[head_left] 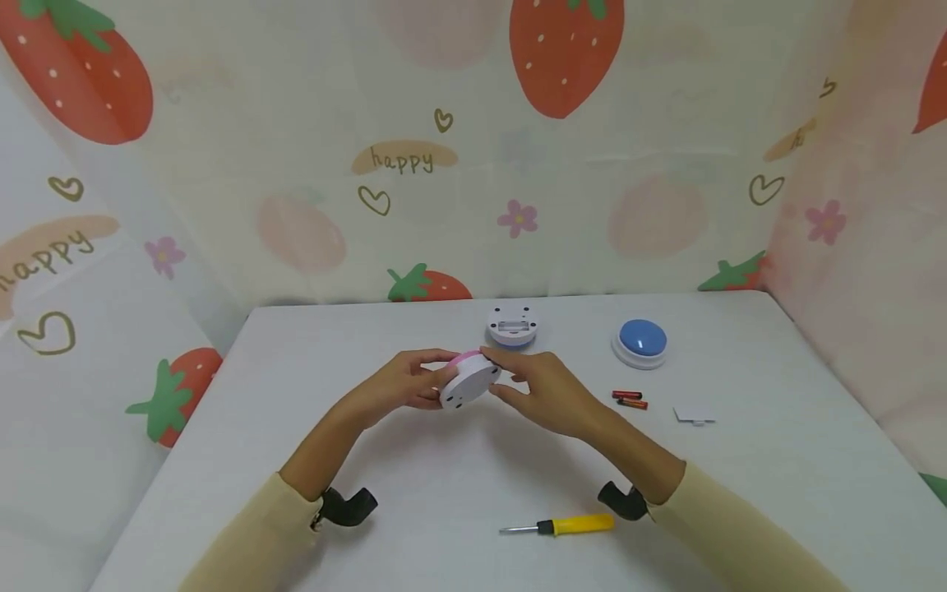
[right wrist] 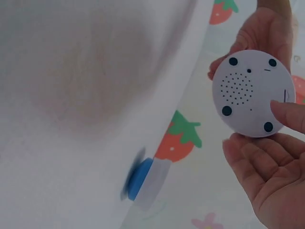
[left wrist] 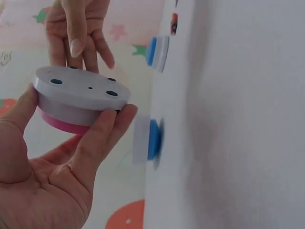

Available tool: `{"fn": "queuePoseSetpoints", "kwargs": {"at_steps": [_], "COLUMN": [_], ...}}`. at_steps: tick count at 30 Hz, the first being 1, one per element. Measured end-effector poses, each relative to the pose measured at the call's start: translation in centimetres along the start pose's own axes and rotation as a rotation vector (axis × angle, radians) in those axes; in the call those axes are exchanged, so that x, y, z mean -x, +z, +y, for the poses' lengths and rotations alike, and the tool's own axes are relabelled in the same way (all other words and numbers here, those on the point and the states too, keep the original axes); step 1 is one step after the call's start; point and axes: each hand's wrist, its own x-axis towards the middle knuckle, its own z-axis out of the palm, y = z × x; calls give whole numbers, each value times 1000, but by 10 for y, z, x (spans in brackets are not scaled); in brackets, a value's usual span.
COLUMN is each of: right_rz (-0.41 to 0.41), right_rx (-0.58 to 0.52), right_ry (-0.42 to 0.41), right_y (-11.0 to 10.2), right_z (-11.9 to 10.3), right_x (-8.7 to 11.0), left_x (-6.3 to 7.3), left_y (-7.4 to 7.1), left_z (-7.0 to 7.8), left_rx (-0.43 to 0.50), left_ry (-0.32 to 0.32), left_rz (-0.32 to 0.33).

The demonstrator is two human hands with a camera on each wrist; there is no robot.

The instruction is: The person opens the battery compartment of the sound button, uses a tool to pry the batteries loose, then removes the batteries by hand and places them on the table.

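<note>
My left hand point(head_left: 403, 382) grips a round white push-button device point(head_left: 468, 386) by its rim, thumb on one side and fingers on the other. Its pink top faces away from me. In the right wrist view the white underside point(right wrist: 255, 93) shows dark round feet, a patch of small speaker holes and a slot near the edge. At the device's right edge is my right hand point(head_left: 551, 395), its fingers loosely extended. The right thumb point(right wrist: 289, 115) overlaps the underside by the slot; whether it presses there I cannot tell.
Behind the hands a blue-button device point(head_left: 513, 330) lies upside down, its battery compartment uncovered. Another blue-button device point(head_left: 642, 343) stands upright at the right. Small red-and-black batteries point(head_left: 629, 399) and a white cover piece point(head_left: 694, 415) lie nearer. A yellow-handled screwdriver point(head_left: 580, 524) lies in front.
</note>
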Motion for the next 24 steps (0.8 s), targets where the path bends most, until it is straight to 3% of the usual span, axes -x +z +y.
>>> {"fn": "queuePoseSetpoints", "kwargs": {"at_steps": [4, 9, 13, 19, 24], "right_rz": [35, 90, 167, 247, 156], "right_rx": [-55, -141, -174, -272, -380], "right_ry": [-15, -22, 1, 43, 95], "right_y": [-4, -3, 4, 7, 3], "right_z": [5, 11, 17, 26, 38], "right_x": [10, 18, 22, 24, 24], "left_x": [-3, -5, -7, -14, -16], "left_y": [13, 25, 33, 43, 47], "left_z": [-3, -10, -17, -25, -29], "left_rx": [135, 335, 440, 457, 420], "left_ry": [-9, 59, 114, 122, 94], "left_rz": [-52, -155, -208, -269, -293]}}
